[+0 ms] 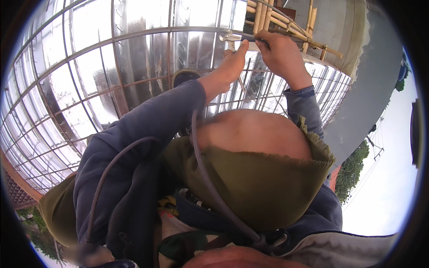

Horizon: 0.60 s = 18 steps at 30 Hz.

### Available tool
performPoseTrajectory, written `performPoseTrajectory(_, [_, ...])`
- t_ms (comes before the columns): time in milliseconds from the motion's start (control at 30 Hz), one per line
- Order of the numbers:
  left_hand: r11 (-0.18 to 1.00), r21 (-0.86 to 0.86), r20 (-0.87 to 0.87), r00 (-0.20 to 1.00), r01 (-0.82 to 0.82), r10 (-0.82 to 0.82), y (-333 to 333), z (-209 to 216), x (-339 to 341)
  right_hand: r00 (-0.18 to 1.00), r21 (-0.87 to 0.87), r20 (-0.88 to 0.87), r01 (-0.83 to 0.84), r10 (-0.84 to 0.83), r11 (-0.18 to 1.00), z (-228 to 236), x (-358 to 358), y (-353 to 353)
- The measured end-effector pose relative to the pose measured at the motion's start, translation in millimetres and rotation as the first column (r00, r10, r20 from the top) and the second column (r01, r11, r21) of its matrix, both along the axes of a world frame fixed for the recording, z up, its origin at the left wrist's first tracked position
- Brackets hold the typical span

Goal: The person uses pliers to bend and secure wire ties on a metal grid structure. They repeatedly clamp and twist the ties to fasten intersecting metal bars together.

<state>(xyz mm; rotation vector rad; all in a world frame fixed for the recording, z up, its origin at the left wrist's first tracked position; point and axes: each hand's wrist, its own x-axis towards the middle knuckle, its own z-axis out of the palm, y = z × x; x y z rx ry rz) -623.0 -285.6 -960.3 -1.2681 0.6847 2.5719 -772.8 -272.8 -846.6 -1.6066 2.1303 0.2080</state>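
My left hand (230,67) is wrapped round a pair of metal pincers (229,37). Their silver head is at a steel reinforcing bar (192,29), and a thin handle shows below the palm. Just to the right, my right hand (283,56) has its thumb and fingers pinched together at the same bar. Whether a thin wire is between those fingertips is hidden. The bar belongs to a mesh of crossing rods over shiny ribbed metal sheeting (143,58).
A bare knee in olive trousers (263,187) fills the near middle. Part of a shoe (185,77) stands on the mesh. Bamboo poles (290,24) are lashed together at the far right, beside a grey concrete wall (357,102). Trees (353,169) and sky lie beyond the right edge.
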Motion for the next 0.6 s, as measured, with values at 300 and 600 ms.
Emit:
performPoseTrajectory(300, [0.940,0.221,-0.096,0.954,-0.259,0.285,0,4,3,0.997,-0.050,0.075,0.003,0.001,0.999,1,-1,-4])
performPoseTrajectory(600, [0.965,0.163,-0.023,0.976,-0.208,0.214,-2,8,3,0.998,-0.031,0.057,0.009,-0.007,0.999,-1,-4,-7])
